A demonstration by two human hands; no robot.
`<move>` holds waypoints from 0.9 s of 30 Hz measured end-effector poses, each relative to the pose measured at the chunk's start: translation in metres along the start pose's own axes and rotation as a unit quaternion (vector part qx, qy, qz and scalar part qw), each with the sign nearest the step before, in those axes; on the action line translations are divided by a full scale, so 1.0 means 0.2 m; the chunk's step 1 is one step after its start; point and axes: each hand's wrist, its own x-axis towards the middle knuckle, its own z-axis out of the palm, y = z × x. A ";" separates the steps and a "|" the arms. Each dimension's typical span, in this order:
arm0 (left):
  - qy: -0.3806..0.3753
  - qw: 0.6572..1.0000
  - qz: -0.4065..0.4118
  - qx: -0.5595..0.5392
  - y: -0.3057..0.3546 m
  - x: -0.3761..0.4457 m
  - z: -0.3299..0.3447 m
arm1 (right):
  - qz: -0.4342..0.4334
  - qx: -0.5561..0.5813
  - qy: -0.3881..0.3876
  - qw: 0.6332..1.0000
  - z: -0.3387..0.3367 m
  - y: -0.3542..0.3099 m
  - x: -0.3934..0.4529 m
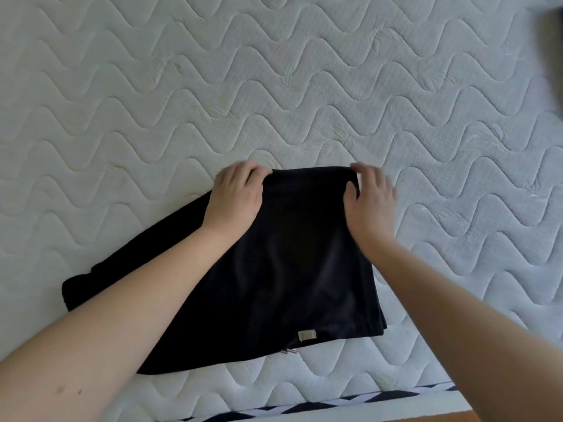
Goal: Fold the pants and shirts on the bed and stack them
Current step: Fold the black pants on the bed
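Black pants (283,269) lie partly folded on the white quilted mattress (274,86), near its front edge. A small pale label and drawstring tips show at the near hem. One leg sticks out to the lower left from under my left forearm. My left hand (236,197) grips the far left corner of the folded edge, fingers curled over the fabric. At the far right corner my right hand (370,202) holds the cloth, thumb on top and fingers round the edge.
The mattress stretches wide on all sides of the pants. Its front edge with a black-and-white trim (335,405) runs along the bottom, with a strip of wooden floor (441,417) below. A dark blurred shape (553,50) sits at the top right corner.
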 end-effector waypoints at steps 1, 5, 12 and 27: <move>-0.004 1.000 0.017 0.003 0.03 -0.05 0.00 | -0.030 -0.002 -0.002 1.000 0.01 -0.02 -0.08; -0.056 0.998 -0.021 -0.014 0.15 -0.35 0.01 | -0.186 -0.063 -0.077 0.978 0.11 -0.06 -0.42; -0.158 0.978 -0.129 0.048 0.38 -0.95 0.12 | -0.243 -0.189 -0.207 0.929 0.21 0.17 -0.73; -0.205 0.966 -0.149 0.049 0.49 -1.28 0.14 | -0.077 -0.241 -0.160 0.954 0.05 0.40 -0.93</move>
